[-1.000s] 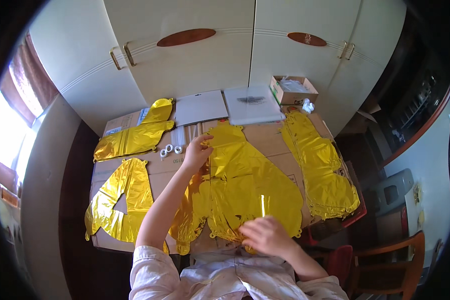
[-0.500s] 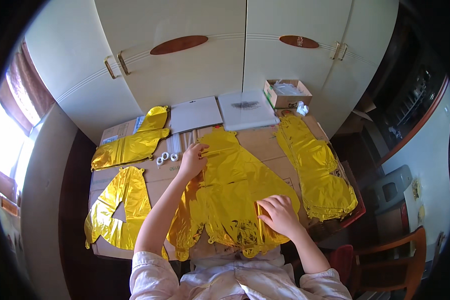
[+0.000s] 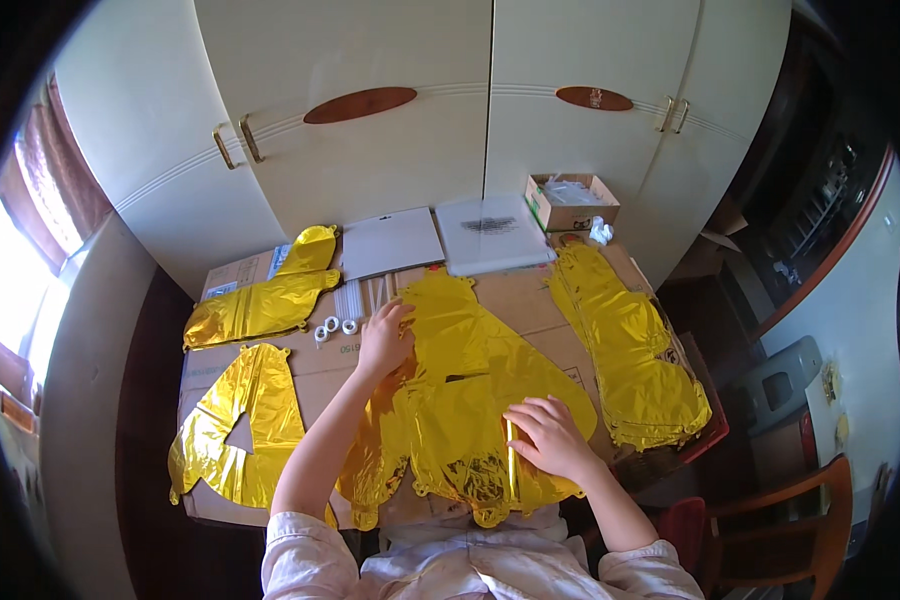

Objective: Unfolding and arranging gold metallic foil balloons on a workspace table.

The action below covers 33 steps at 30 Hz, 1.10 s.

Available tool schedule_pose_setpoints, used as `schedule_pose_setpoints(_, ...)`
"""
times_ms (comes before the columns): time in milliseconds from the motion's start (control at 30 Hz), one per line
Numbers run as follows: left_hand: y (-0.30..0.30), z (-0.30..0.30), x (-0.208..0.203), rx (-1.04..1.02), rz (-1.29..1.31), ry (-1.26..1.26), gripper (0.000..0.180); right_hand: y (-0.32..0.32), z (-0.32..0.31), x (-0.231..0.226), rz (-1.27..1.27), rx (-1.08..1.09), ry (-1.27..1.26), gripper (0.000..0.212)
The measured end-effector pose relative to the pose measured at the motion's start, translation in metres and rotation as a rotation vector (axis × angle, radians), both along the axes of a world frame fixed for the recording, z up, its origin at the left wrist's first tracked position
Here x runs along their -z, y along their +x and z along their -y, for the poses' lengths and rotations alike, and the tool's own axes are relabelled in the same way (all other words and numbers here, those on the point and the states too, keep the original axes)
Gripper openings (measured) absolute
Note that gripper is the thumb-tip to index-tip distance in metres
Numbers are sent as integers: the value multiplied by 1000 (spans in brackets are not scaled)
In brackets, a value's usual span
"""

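Your half-curled left hand (image 3: 385, 342) and right hand (image 3: 550, 435) touch one gold foil sheet (image 3: 452, 410); three white rolls (image 3: 349, 327) lie left of it. Palms hidden, I cannot tell your grip.

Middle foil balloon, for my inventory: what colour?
Foil balloon: shiny golden yellow, shown best in the head view.

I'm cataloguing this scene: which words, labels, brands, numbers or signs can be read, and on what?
Cardboard: small green and dark printing, not copied out here.
White label on it, far left: too small to read.
Translucent plastic sheet: dark lines, too blurred.
Open box: dark print, too small.
Right oval plaque: pale marks, too small.
Middle gold foil sheet: none legible.
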<state>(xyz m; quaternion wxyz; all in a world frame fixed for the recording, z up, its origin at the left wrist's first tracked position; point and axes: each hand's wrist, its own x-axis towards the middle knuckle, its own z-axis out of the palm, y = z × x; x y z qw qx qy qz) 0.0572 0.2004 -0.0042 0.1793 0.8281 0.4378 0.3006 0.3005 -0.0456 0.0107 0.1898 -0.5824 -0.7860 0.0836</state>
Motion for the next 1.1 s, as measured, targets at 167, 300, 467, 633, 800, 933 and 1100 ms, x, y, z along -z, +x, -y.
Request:
schedule_pose_setpoints(167, -30, 19, -12, 70, -153, 40, 52, 13, -34, 5, 19, 40, -22, 46)
schedule_pose_setpoints(300, -67, 55, -12, 125, -408, 7, 65, 30, -65, 8, 43, 139, -128, 56)
schedule_pose_setpoints(467, -84, 97, -9, 155, -477, -4, 69, 46, -75, 22, -26, 128, -114, 57)
schedule_pose_setpoints(633, -86, 121, -7, 110, -495, -41, 70, 45, -81, 24, -29, 90, -101, 53)
schedule_pose_setpoints(800, -77, 110, -18, 82, -463, -2, 55, 36, -95, 22, -1, 124, -12, 40)
schedule_pose_setpoints(933, -59, 70, -6, 22, -395, 251, 32, 6, -124, 18, -21, 109, 16, 37)
schedule_pose_setpoints(1100, -41, 45, 5, -63, -309, 308, 27, -4, -151, 41, -41, 157, 125, 35)
